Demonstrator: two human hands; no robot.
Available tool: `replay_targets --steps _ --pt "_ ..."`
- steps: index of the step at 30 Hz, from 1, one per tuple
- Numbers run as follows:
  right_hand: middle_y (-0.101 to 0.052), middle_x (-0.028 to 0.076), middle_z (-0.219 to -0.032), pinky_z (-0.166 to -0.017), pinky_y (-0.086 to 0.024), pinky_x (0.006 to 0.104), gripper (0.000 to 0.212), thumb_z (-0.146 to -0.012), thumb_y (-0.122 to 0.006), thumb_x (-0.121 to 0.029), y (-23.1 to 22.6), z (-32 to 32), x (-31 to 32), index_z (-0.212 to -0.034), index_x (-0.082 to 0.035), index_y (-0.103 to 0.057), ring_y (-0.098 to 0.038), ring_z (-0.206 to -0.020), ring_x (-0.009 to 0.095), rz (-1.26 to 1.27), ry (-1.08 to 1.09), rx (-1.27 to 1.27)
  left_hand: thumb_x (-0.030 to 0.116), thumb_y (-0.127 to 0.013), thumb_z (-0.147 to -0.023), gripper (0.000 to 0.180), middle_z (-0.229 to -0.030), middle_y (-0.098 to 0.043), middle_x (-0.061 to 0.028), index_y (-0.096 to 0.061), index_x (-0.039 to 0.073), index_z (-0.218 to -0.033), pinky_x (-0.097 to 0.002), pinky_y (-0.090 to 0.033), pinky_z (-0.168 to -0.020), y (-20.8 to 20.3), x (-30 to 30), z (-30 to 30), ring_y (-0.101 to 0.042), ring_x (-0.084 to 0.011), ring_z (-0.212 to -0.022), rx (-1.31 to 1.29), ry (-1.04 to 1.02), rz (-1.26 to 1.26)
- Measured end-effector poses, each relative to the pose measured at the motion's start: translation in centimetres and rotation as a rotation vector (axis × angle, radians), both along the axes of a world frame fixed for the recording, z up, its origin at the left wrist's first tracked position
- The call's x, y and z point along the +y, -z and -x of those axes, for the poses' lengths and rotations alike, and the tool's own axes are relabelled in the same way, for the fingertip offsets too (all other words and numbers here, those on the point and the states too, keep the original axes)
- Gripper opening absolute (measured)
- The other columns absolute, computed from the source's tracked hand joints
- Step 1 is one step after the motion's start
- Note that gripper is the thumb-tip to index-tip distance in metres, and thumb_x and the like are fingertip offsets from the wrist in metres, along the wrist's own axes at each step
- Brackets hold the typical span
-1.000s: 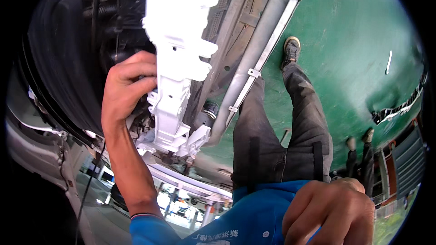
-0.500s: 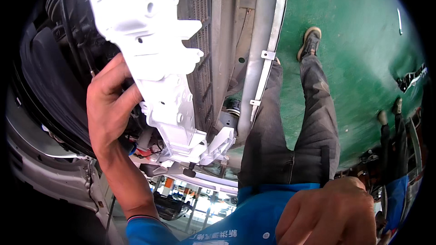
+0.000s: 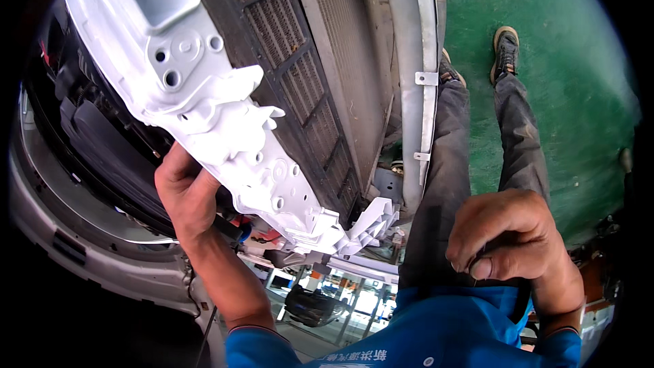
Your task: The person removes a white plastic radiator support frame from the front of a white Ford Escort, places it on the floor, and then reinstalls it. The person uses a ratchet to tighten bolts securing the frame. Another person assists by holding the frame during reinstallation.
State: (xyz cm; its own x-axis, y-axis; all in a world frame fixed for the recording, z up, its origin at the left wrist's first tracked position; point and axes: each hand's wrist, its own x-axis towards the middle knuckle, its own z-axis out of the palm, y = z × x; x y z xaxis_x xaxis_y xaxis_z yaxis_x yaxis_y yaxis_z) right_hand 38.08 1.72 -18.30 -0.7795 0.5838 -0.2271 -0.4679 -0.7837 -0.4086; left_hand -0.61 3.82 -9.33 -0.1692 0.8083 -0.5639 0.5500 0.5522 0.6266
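A long white plastic radiator support panel [image 3: 235, 133], with bolt holes and moulded ribs, lies diagonally from the upper left toward the lower middle. At its left edge, my left hand [image 3: 187, 197] grips the panel; the fingertips disappear beneath it. My right hand [image 3: 507, 235] is closed in front of my waist, fingers curled and thumb against the index finger. Whatever it may hold is too small or too hidden to make out. It touches no part of the car.
Right of the panel are a dark finned radiator [image 3: 286, 34] and a silver bumper beam [image 3: 415, 95] with small tabs. Black engine-bay parts [image 3: 109, 136] fill the left, beside a silver fender edge [image 3: 129, 276]. My legs stand on green floor [image 3: 558, 48].
The view has shifted, so the panel appears more tilted. My left hand stays at the same panel edge. My right hand has risen and turned, showing its curled fingers and thumb.
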Motion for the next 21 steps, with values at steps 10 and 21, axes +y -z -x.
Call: replay_targets --steps 10,21 --pt "-0.070 0.014 -0.099 -0.066 -0.050 0.0260 0.034 -0.078 -0.070 0.006 2.0 -2.4 -1.9 -0.112 0.005 -0.069 -0.067 -0.081 0.016 0.075 0.004 -0.091 0.001 -0.073 -0.083 0.031 -0.104 -0.071 -0.0088 -0.068 -0.009 -0.112 -0.0288 -0.051 -0.086 -1.1 0.5 -1.0 -0.066 -0.0148 -0.092 0.099 0.042 -0.006" --pt "-0.068 0.010 -0.095 -0.068 -0.049 0.0240 0.033 -0.074 -0.069 0.007 4.6 -6.0 -3.8 -0.106 0.003 -0.069 -0.066 -0.079 0.013 0.191 0.017 -0.203 -0.004 -0.071 -0.081 0.027 -0.098 -0.073 -0.0095 -0.070 -0.007 -0.108 -0.0293 -0.055 -0.079 -1.0 -0.1 -0.3 -0.069 -0.0157 -0.083 0.115 -0.101 -0.001"
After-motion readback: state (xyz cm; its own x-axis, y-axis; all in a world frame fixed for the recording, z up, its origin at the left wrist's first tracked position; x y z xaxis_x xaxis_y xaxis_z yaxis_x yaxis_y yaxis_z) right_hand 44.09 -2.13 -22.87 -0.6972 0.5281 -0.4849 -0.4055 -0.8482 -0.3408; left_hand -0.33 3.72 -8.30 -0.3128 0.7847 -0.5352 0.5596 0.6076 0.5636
